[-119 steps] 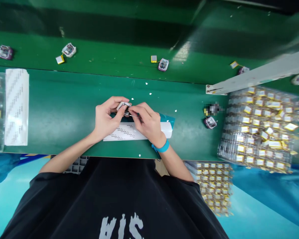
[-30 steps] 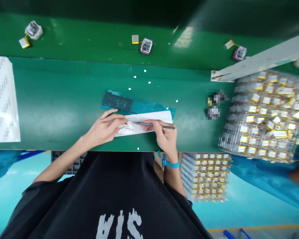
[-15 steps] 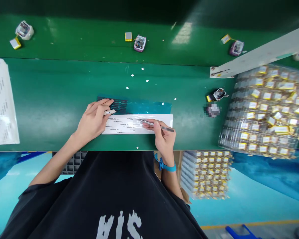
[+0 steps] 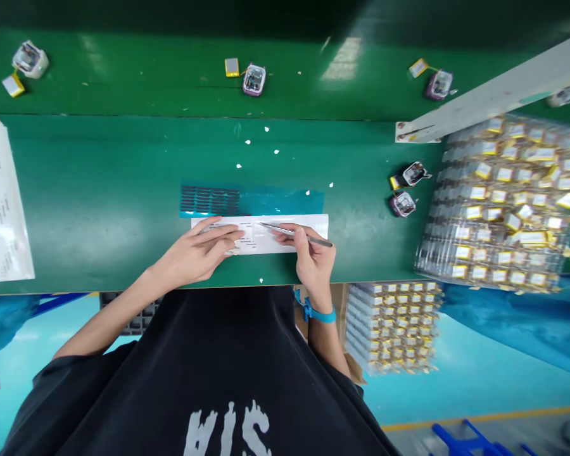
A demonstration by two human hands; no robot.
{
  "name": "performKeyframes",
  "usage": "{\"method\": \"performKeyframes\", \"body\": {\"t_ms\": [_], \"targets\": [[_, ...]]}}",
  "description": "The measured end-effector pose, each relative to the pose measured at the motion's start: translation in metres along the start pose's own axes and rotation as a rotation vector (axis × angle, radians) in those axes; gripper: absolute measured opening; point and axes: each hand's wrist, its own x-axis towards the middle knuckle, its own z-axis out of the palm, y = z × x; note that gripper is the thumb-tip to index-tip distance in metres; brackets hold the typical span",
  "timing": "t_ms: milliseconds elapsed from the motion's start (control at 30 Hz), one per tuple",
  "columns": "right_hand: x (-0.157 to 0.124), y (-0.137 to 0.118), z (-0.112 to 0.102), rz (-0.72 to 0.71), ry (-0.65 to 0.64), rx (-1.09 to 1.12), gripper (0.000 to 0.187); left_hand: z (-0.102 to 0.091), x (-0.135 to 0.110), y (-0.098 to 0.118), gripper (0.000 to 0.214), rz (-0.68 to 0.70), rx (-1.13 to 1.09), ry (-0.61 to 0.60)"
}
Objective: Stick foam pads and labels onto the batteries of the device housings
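My right hand (image 4: 316, 258) grips metal tweezers (image 4: 308, 238), their tips at the white label sheet (image 4: 289, 246) printed with rows of small dark text. Across the left part of that sheet lies my left hand (image 4: 197, 250), fingers bent together. A small pale piece (image 4: 234, 252) peeks out under its fingertips, mostly hidden. Just beyond the sheet is a blue translucent strip (image 4: 280, 201) with rows of thin black pieces (image 4: 211, 200) on its left half.
Several small white bits (image 4: 276, 152) dot the green bench (image 4: 99, 190). Opened devices with yellow batteries (image 4: 254, 80) lie along the back. Two more devices (image 4: 403, 204) sit near stacked clear trays of batteries (image 4: 498, 209). A white post (image 4: 494, 88) stands right; another printed sheet (image 4: 4, 202) lies left.
My left hand has moved from the black pieces down onto the white sheet, bringing the small pale piece toward its near edge. My right hand and tweezers stay almost in place. The view shifts slightly.
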Motion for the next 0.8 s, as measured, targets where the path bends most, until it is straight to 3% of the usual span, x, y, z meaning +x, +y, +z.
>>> {"method": "performKeyframes", "body": {"t_ms": [200,533,667,800], "targets": [[-0.008,0.002,-0.007,-0.065,0.000,-0.050,0.037,-0.001,0.001,-0.005,0.021,-0.002,-0.016,-0.015],[-0.009,0.004,-0.013,-0.056,-0.087,-0.104,0.032,0.001,0.000,-0.010,0.037,-0.063,-0.061,-0.097],[-0.009,0.003,-0.012,-0.055,-0.062,-0.107,0.032,0.000,0.000,-0.012,0.032,-0.131,-0.162,-0.122],[-0.005,-0.001,-0.011,-0.044,-0.119,-0.103,0.032,-0.002,0.002,-0.014,0.030,-0.157,-0.235,-0.106]]}}
